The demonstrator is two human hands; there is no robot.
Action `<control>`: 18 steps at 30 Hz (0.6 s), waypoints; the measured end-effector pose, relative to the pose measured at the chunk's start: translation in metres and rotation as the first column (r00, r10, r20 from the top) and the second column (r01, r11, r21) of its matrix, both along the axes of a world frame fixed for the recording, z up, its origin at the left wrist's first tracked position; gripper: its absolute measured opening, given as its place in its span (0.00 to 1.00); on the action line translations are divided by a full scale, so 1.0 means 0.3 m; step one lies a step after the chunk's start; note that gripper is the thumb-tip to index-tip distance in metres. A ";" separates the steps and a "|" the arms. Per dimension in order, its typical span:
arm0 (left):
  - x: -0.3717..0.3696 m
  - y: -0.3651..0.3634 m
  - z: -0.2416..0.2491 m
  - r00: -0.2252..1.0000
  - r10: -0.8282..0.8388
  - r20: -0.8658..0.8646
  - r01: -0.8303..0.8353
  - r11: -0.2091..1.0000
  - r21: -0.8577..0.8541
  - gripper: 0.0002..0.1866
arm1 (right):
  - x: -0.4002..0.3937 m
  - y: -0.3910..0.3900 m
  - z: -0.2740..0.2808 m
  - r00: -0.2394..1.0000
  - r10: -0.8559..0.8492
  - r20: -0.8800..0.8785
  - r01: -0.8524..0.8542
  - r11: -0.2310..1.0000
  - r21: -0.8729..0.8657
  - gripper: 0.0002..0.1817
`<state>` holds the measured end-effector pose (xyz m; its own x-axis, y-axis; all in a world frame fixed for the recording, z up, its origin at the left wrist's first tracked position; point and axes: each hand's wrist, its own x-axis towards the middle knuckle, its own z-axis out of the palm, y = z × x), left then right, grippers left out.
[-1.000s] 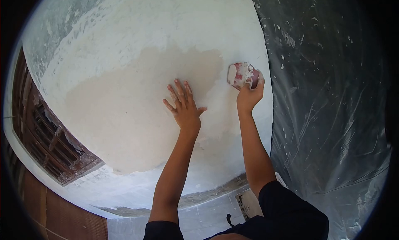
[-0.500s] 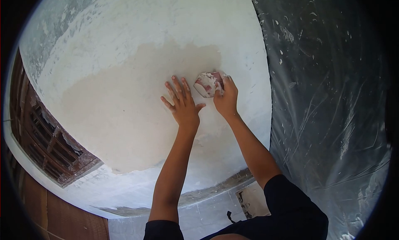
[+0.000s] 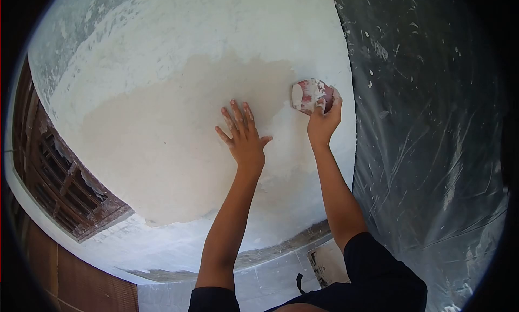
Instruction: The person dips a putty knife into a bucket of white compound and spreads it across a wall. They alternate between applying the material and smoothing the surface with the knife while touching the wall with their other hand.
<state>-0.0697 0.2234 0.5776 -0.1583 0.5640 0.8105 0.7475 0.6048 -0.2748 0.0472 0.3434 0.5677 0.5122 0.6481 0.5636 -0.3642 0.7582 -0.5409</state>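
My left hand (image 3: 247,143) lies flat on the plastered wall (image 3: 167,171), fingers spread, with whitish smears on the fingertips. To its right and a little higher, my right hand (image 3: 325,122) grips a reddish, angular flat piece (image 3: 308,95) caked with white plaster. The thumb shows on its near face, and the other fingers are partly hidden behind its right end. The piece sits against the wall beside the right edge of a damp-looking beige patch (image 3: 232,77).
Dark plastic sheeting (image 3: 416,123) with white splashes hangs on the right. At left, a brown window grille (image 3: 67,177) is set in the wall. Below are grey floor tiles (image 3: 259,279), a whitish plaster-stained board (image 3: 331,262) and a brown ribbed surface (image 3: 92,277).
My right hand has moved right and slightly up along the wall with the reddish piece, away from my left hand. The left hand stays spread in nearly the same place.
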 end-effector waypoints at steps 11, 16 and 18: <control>0.010 0.000 0.006 0.999 0.002 0.034 -0.002 1.000 -0.009 0.65 | -0.012 0.004 -0.017 0.991 0.091 0.096 -0.096 0.994 0.057 0.19; 0.003 -0.007 -0.002 1.000 -0.028 -0.015 0.028 1.000 0.004 0.63 | -0.011 -0.021 -0.061 0.975 0.049 0.219 -0.038 0.998 -0.057 0.17; -0.002 0.000 -0.020 0.998 -0.051 -0.037 0.052 0.999 0.014 0.61 | 0.047 -0.001 -0.119 0.991 0.075 0.113 -0.055 0.983 -0.174 0.16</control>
<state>-0.0703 0.2234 0.5717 -0.0991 0.5587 0.8234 0.7674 0.5697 -0.2942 0.0612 0.3429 0.5319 0.4019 0.7695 0.4963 -0.3350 0.6280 -0.7024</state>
